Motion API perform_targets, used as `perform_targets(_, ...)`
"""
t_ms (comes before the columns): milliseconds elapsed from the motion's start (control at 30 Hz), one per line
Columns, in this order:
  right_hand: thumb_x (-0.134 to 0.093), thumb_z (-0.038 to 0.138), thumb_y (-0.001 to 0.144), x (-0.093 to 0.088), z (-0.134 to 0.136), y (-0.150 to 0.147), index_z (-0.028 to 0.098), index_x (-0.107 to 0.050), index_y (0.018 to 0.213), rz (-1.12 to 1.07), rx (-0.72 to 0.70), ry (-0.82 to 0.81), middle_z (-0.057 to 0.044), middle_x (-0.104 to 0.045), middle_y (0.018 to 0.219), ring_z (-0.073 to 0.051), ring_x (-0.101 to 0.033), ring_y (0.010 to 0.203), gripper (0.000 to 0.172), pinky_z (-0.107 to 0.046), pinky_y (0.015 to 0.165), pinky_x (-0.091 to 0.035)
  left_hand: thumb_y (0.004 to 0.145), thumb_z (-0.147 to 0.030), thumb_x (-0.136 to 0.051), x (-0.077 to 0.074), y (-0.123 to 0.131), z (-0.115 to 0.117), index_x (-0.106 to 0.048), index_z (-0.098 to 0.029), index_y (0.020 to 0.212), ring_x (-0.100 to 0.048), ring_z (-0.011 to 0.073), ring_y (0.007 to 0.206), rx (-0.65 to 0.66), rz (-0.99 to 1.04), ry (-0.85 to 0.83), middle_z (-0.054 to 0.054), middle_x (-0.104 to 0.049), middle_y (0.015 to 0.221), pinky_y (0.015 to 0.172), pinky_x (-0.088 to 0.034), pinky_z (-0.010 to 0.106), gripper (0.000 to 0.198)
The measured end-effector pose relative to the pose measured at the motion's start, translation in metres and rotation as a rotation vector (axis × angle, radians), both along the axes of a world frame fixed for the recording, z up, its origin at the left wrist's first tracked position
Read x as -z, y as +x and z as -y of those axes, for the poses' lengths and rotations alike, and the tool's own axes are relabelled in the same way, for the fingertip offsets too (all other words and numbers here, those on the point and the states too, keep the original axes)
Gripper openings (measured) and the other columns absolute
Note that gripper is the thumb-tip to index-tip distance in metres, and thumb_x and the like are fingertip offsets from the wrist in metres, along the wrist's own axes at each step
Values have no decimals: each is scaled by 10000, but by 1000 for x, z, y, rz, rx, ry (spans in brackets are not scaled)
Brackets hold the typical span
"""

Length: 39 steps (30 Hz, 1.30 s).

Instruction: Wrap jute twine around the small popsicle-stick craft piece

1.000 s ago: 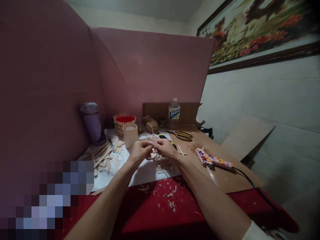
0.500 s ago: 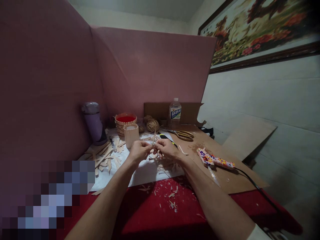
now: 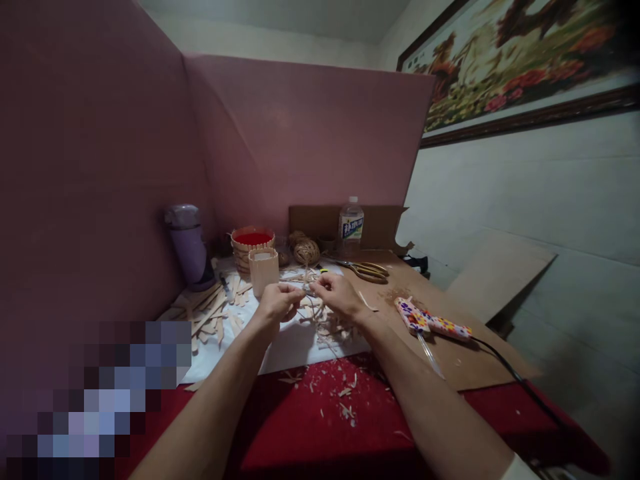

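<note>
My left hand [image 3: 278, 304] and my right hand [image 3: 334, 293] meet fingertip to fingertip above the white sheet, both pinched on thin twine [image 3: 307, 272]. The strand runs back toward a twine ball [image 3: 306, 252], and a loose end hangs below the fingers. Left of the hands, close to my left one, stands a small cup-shaped holder clad in wooden sticks [image 3: 264, 272]. Behind it is a wider stick-clad basket with a red inside [image 3: 246, 252]. Wood scraps [image 3: 333, 328] lie under my right hand.
Flat wooden sticks [image 3: 207, 313] are strewn at the left beside a purple tumbler [image 3: 189, 250]. Scissors [image 3: 367, 271], a bottle [image 3: 351, 227] and a flower-patterned glue gun [image 3: 414, 317] with a cord sit on the right and back. Shavings dot the red cloth [image 3: 280, 427].
My fingertips have drawn slightly apart, with the right hand raised a little and its fingers bent over the twine. The loose end shows more clearly below. Objects on the table stay put.
</note>
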State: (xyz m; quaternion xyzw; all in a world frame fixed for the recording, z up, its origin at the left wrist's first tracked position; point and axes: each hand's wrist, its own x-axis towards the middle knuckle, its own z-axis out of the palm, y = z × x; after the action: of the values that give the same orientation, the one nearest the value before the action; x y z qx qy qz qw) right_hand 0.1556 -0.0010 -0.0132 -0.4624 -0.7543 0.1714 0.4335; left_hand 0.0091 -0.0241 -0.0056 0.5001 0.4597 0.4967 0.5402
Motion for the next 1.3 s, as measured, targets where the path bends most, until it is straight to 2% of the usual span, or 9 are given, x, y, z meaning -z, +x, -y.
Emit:
perform_targets(167,-495,350,734,0,10,-7,130,-560,622,-20,-212,-57,25,-460,540,-68,-374,502,256,-189,480,-276,565,-185,-619,1,-1,-2,-519,-113,575,-305,28,257,-165,115,-9,-5,-527,433,309,-131,171,123)
perform_targets(333,-494,250,698,5,12,-8,137,-573,560,180,-307,-180,32,-450,501,-64,-362,471,195,-195,464,-252,588,-120,-589,-1,-5,-1,-511,-101,615,-360,12,319,-7,351,-89,21,-567,546,294,-175,135,85)
perform_targets(400,-486,283,713,5,10,-3,147,-587,565,243,-152,-201,17,-472,499,-77,-378,466,225,-212,467,-247,596,-86,-575,-3,-5,0,-498,-103,616,-382,12,344,28,398,-110,5,-537,525,302,-205,119,81)
perform_targets(500,-435,360,770,2,5,9,151,-617,627,288,292,-231,-62,-543,565,-139,-460,524,311,-254,497,-264,602,-60,-565,-5,-3,2,-482,-105,605,-389,11,346,26,382,-93,-14,-497,483,313,-221,109,95)
perform_targets(600,-408,348,803,-3,4,15,143,-626,708,226,584,-105,-145,-576,697,-206,-517,671,314,-290,569,-306,603,-86,-587,-5,0,3,-486,-102,597,-392,18,339,1,311,-81,-6,-505,476,306,-187,116,102)
perform_targets(733,-381,265,830,-8,11,1,150,-606,801,38,278,216,-115,-559,884,-175,-504,826,255,-264,723,-341,581,-158,-644,1,3,2,-512,-99,610,-391,25,332,35,265,-74,3,-528,490,311,-187,135,147)
perform_targets(867,-368,253,834,-5,15,-17,161,-559,777,-37,-70,50,-34,-563,748,-128,-489,704,220,-222,637,-345,572,-206,-663,5,5,0,-545,-91,636,-393,26,338,75,263,-35,7,-539,495,328,-209,146,177)
perform_targets(1033,-425,255,786,1,7,-11,163,-449,531,49,-39,-36,22,-430,519,-97,-375,529,272,-211,516,-263,577,-260,-670,4,5,4,-554,-87,627,-392,28,342,104,133,-16,13,-551,517,339,-209,157,214)
perform_targets(1300,-427,311,772,4,-2,-1,145,-526,552,58,-66,-88,21,-437,511,-86,-367,506,293,-208,487,-229,576,-236,-634,-1,4,6,-529,-99,549,-380,43,315,148,-12,35,13,-536,470,319,-181,173,174)
